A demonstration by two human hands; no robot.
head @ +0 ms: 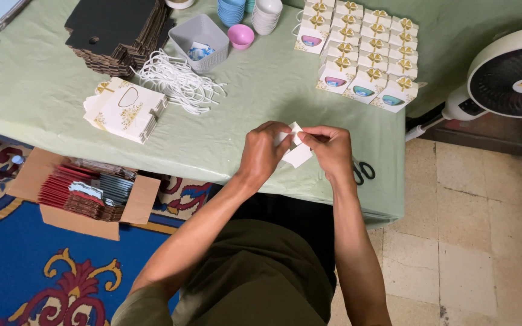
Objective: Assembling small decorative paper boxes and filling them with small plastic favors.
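Folding a small white card piece (297, 151) between both hands, the person stands at the near edge of the green-covered table (31, 90). The left hand (262, 152) pinches the card's left side with fingers curled over it, and the right hand (332, 150) pinches the top right corner between thumb and fingertips. The piece is held just above the tablecloth, partly hidden by the fingers, so I cannot tell which fold is being made.

Judging by what lies around, a good share of the work looks done. A block of finished little white boxes with gold bows (364, 51) stands in neat rows at the far right of the table, roughly 20 of them, though I cannot count exactly. Plenty seems left as well: a stack of flat white printed cards (125, 110) waits to the left, with a loose heap of white cord handles (179, 81) just beside it and a tall pile of dark flat sheets (119, 30) behind.

A grey basket (199, 35), a pink bowl (240, 36) and stacked blue and white bowls (249, 12) sit near the far edge. Black scissors (362, 172) lie on the cloth just beside the right wrist. On the floor, a cardboard box of red and grey flat pieces (86, 190) rests on the patterned blue rug (37, 265), and a white fan (509, 75) stands to the right.
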